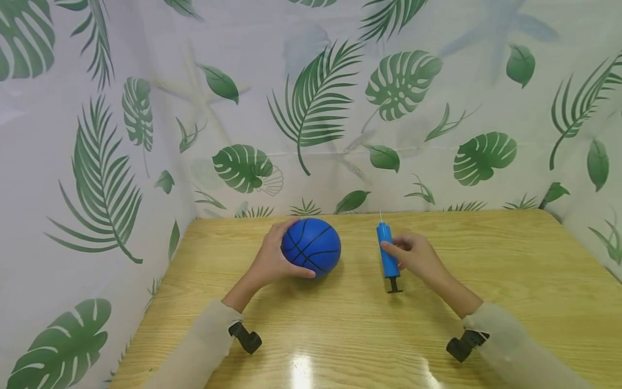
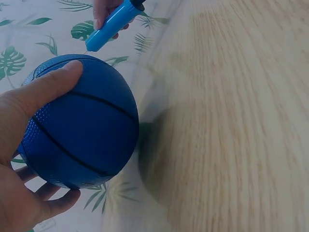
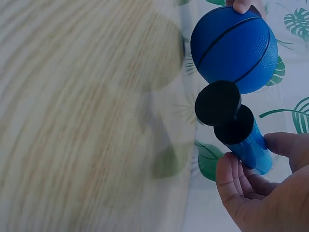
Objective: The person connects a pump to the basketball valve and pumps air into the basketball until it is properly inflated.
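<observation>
A small blue basketball (image 1: 313, 247) with black seams is on the left of the work area. My left hand (image 1: 278, 254) grips it from its left side, thumb across the near face and fingers curled round the far side. To its right, my right hand (image 1: 413, 254) pinches a blue hand pump (image 1: 389, 254) by its barrel. The pump's thin needle points to the back and its black T-shaped handle (image 1: 394, 286) faces me, with a short piece of rod showing. Ball and pump are apart, with a gap of tabletop between them in the head view.
Both hands are over a wood-grain table (image 1: 340, 329). A white cloth (image 1: 320, 108) printed with green leaves hangs behind the table and along its sides. Each sleeve carries a black wrist mount, one at the left wrist (image 1: 246, 337), one at the right.
</observation>
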### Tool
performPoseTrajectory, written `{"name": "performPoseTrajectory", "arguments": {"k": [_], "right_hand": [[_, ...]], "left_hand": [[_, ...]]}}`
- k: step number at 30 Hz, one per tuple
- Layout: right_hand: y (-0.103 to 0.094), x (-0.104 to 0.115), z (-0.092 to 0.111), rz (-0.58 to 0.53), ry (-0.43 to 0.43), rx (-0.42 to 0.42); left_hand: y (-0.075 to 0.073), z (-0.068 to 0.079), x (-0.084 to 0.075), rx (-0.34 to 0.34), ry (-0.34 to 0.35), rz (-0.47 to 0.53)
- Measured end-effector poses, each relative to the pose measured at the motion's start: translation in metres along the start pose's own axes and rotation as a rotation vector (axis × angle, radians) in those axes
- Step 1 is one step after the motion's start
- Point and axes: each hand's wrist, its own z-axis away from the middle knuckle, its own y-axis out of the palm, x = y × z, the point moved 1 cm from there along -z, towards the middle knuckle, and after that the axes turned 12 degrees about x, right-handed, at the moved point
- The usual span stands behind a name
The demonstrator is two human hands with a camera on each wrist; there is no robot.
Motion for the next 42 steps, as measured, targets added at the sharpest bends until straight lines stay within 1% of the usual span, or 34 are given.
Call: {"name": "performPoseTrajectory", "arguments": {"k": [2, 5, 12, 15, 19, 23, 30, 34, 42], "right_hand": [[0.001, -0.002, -0.002, -0.005, 0.000, 0.014], [0.003, -0.005, -0.004, -0.006, 0.025, 0.026], [0.003, -0.014, -0.011, -0.006, 0.097, 0.043], [0.002, -0.019, -0.014, -0.009, 0.112, 0.057], [0.002, -0.022, -0.016, -0.003, 0.133, 0.076], [0.002, -0.023, -0.019, 0.015, 0.149, 0.087], [0.004, -0.024, -0.023, 0.031, 0.187, 0.098], [0.005, -0.025, -0.026, 0.042, 0.208, 0.091], [0.007, -0.028, -0.026, 0.066, 0.217, 0.078]], "left_hand": [[0.000, 0.000, 0.002, 0.005, -0.007, -0.004], [0.000, 0.000, 0.002, 0.017, -0.010, 0.000], [-0.003, 0.000, 0.006, 0.073, -0.032, 0.061], [-0.004, -0.001, 0.009, 0.094, -0.021, 0.123], [-0.006, -0.002, 0.013, 0.100, 0.001, 0.226], [-0.008, -0.001, 0.015, 0.091, -0.001, 0.275], [-0.009, 0.000, 0.016, 0.086, -0.018, 0.298], [-0.009, 0.000, 0.016, 0.088, -0.024, 0.302], [-0.009, -0.001, 0.018, 0.082, -0.030, 0.304]]}}
